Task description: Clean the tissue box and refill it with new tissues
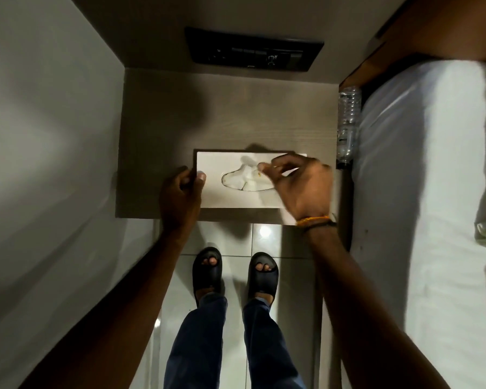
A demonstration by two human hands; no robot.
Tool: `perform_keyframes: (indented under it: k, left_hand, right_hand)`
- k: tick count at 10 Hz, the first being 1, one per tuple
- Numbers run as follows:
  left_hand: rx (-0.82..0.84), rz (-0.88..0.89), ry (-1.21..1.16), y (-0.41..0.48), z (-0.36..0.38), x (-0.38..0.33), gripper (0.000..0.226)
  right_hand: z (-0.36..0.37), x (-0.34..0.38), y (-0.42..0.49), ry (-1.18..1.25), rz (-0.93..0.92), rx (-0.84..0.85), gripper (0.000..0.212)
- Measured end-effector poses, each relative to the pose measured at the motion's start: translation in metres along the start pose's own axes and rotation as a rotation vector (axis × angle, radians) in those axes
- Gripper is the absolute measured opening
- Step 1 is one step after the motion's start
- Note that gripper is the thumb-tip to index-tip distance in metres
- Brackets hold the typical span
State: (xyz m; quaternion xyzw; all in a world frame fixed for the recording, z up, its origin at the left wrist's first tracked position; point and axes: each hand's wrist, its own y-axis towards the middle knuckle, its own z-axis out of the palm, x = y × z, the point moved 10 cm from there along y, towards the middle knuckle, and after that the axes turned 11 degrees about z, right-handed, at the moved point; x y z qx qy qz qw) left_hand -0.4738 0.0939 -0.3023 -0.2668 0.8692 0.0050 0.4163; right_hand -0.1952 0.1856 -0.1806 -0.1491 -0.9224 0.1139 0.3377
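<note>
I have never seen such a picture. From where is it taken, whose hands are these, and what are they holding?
The one picture comes from a camera worn on a person's head, looking down, so you see their own arms, legs and sandals. There is no machine. A white tissue box lies on a small wooden table beside a bed. The left hand grips the box's left end. The right hand pinches the tissue sticking out of the opening. A plastic bottle stands between table and bed.

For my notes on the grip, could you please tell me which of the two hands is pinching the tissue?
The right hand, wearing the orange wristband, pinches the white tissue; the left hand only grips the white rectangular tissue box at its end.
</note>
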Motion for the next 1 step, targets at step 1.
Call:
perform_keyframes:
  k: [1]
  left_hand:
    - [-0.072, 0.244, 0.083, -0.0090, -0.0276, -0.0572, 0.044]
  right_hand:
    - [-0.1211, 0.0363, -0.0307, 0.367, -0.250, -0.274, 0.012]
